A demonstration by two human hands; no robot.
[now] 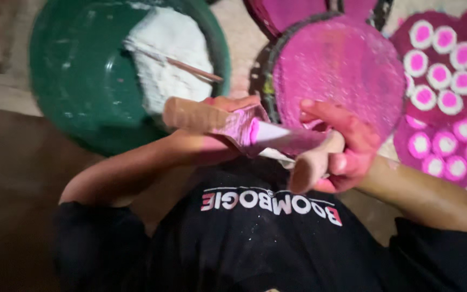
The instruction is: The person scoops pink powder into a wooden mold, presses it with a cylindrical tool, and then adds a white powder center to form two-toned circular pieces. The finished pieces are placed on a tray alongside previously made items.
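Left hand (228, 116) closed on a wooden handle (190, 114); right hand (347, 148) closed on a second (312, 165), blades (277, 135) crossed over my lap. Scraping pink paste, I judge; next needs steady pressure.

Quick count, going by the hands. Two hands in view: left hand (228, 116), right hand (341, 146), both stained pink. Two wooden handles: one (190, 114) at the left hand, one (312, 165) in the right. One pink-smeared blade (277, 135) between them. One green basin (82, 81) beyond the left hand, with one heap of white powder (168, 54) and one thin stick (190, 67) in it. One round pink disc (341, 70) just past the right hand. Roughly seventeen white-ringed pink dots (440, 75) further right; some cut off by the edge.
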